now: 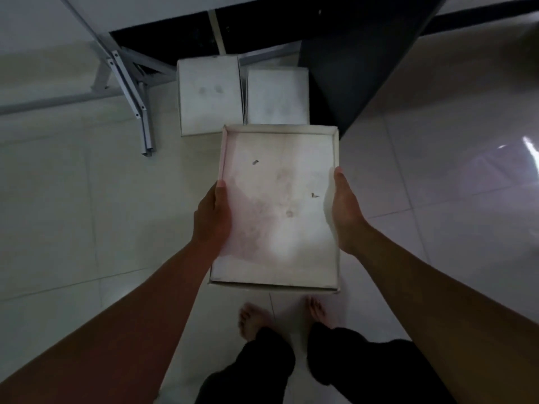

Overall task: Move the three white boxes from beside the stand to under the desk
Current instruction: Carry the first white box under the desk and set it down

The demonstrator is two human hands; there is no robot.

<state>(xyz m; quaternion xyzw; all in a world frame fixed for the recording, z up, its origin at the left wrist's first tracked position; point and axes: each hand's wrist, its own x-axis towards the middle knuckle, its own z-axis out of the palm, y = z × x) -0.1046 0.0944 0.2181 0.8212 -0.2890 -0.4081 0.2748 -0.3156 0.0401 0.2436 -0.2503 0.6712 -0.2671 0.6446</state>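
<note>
I hold a flat white box [280,205] in the air above the tiled floor, its stained face towards me. My left hand [211,217] grips its left edge and my right hand [345,211] presses its right edge. Two more white boxes lie side by side on the floor beyond it: the left box [209,94] and the right box [277,96]. They sit at the front edge of the dark space under the desk [175,10].
A grey metal stand leg [134,94] slants across the floor left of the boxes. A dark panel [358,68] rises to their right. My bare feet [253,319] stand on pale tiles below the held box.
</note>
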